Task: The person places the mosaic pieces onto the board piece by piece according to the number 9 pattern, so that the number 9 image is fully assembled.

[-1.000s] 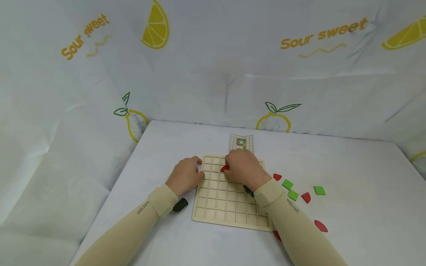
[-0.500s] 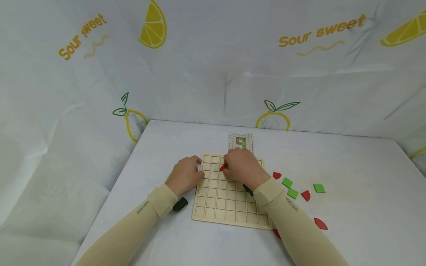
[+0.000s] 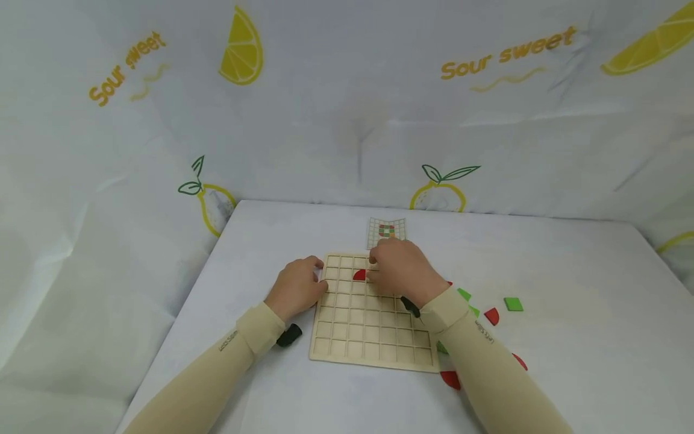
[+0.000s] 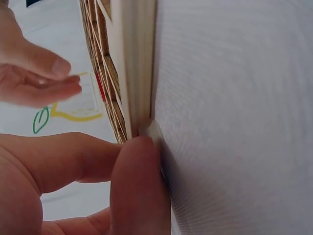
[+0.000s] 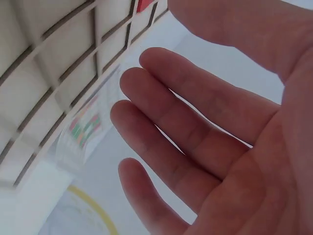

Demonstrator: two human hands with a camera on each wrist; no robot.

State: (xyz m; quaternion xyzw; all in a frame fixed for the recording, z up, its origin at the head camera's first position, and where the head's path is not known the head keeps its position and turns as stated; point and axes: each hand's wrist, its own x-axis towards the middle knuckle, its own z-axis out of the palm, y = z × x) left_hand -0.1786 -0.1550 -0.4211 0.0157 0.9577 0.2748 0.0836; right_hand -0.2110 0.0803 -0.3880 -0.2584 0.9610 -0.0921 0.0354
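A square wooden grid board (image 3: 352,316) lies on the white table. In its upper part a red quarter-circle tile (image 3: 359,275) sits in one cell. My left hand (image 3: 295,288) holds the board's left edge; in the left wrist view thumb and bent index finger meet at the wooden edge (image 4: 138,63). Over the board's upper right hovers my right hand (image 3: 403,271), just right of the red tile. The right wrist view shows its fingers (image 5: 195,127) loosely extended, apart from the board, with nothing in them. Its forearm hides part of the board and some loose tiles.
Behind the board stands a folded pattern card (image 3: 374,235), partly covered by the right hand. Loose tiles lie to the right, among them a green one (image 3: 513,304) and red ones (image 3: 492,316), (image 3: 450,379). A dark object (image 3: 290,335) is by the left wrist.
My right hand has let go of the red quarter-circle tile and drawn slightly right, leaving it in the grid. The left hand stays at the board's edge. The head view has shifted a little.
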